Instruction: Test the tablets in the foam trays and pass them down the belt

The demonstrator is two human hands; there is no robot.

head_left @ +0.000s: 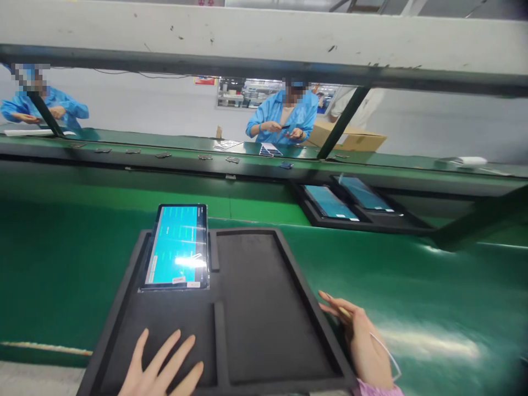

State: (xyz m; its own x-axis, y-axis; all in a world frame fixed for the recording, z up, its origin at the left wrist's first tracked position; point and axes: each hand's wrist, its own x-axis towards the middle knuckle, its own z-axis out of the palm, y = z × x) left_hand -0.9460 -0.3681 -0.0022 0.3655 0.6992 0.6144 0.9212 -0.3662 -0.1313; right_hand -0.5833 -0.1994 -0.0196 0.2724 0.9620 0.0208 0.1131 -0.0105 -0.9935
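A black foam tray [256,308] with recesses lies in front of me on the green work surface. In its upper left part rests a tablet [177,242] with a lit cyan screen, a clear film around its edges and small white labels along its lower edge. My left hand [159,368] is spread over the tray's lower left recess, fingers apart and holding nothing. My right hand [365,341] is beside the tray's right rim with its fingers stretched toward it; whether they touch is unclear. Something yellowish shows at its fingers, and a white loop hangs at the wrist.
Farther right, another black tray [396,220] carries two tablets [330,202]. Small flat parts [163,155] line the ledge behind. Across the line, a person in blue [284,115] handles a small item near a cardboard box [350,137]. A slanted green post [487,220] stands at right.
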